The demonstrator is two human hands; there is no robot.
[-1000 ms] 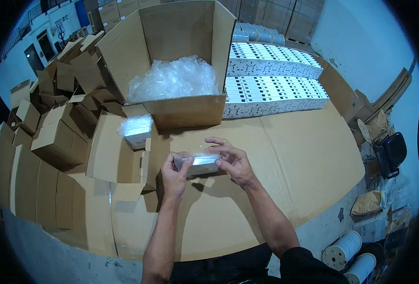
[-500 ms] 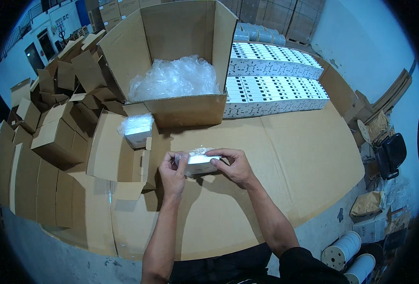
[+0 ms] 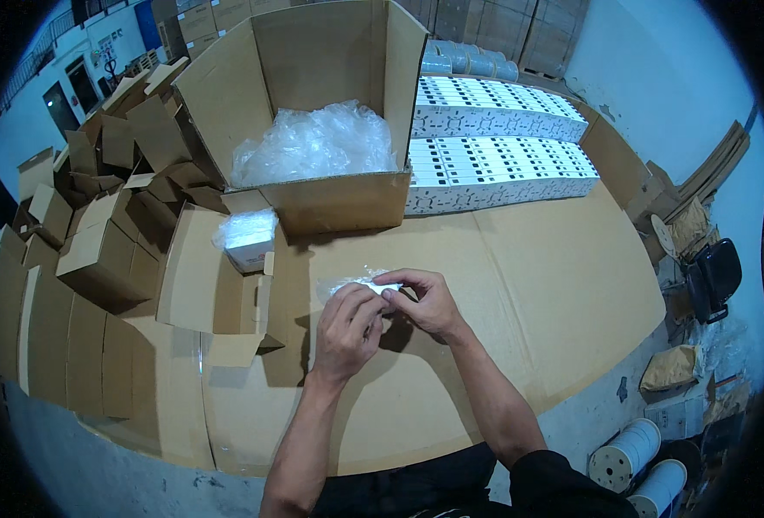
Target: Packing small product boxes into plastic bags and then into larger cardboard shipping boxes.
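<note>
A small white box [image 3: 387, 286] in clear plastic wrap [image 3: 333, 284] is held between both hands, just above the cardboard-covered table. My right hand [image 3: 430, 304] pinches its right end with thumb and fingers. Curled fingers of my left hand [image 3: 347, 331] lie over the box's front and left side, hiding most of it; the left fingertips are partly hidden. To the left, an open cardboard carton [image 3: 188, 274] holds white boxes in clear wrap [image 3: 252, 243] at its far end.
Behind my hands stands a large open carton [image 3: 339, 205] with a heap of clear plastic wrap [image 3: 317, 145]. Rows of white boxes [image 3: 503, 183] line the back right. Several open brown cartons [image 3: 110, 259] crowd the left. Cable spools [image 3: 625, 453] stand on the floor at lower right.
My left hand has moved from the box's left end to its front, turning so its back shows and fingers curl over. The right hand keeps its pinch on the right end.
</note>
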